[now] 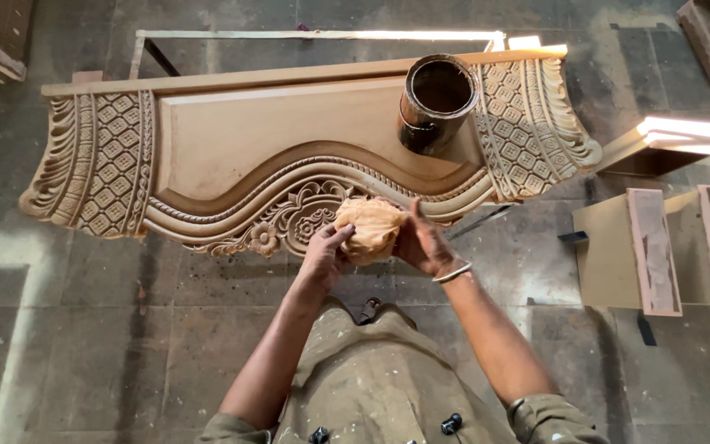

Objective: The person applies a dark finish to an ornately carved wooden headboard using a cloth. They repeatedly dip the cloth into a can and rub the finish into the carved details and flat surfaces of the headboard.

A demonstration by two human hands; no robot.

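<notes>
— What do the hands hold?
— Left hand [322, 256] and right hand [422, 243] clasp a crumpled tan cloth [369, 228] between them.
— Beyond them?
— A carved wooden panel [232, 140], scalloped edge nearest; a dark cylindrical can [435, 103] farther right.

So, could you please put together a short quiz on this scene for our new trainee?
1. True or false: both hands hold the cloth.
2. What stands on the carved panel? A) a dark can B) a hammer C) a brush
3. Which wrist wears the bangle?

Key:
1. True: the left hand and right hand grip the bunched cloth.
2. A: the can stands open on the panel's right half.
3. The right.
</notes>
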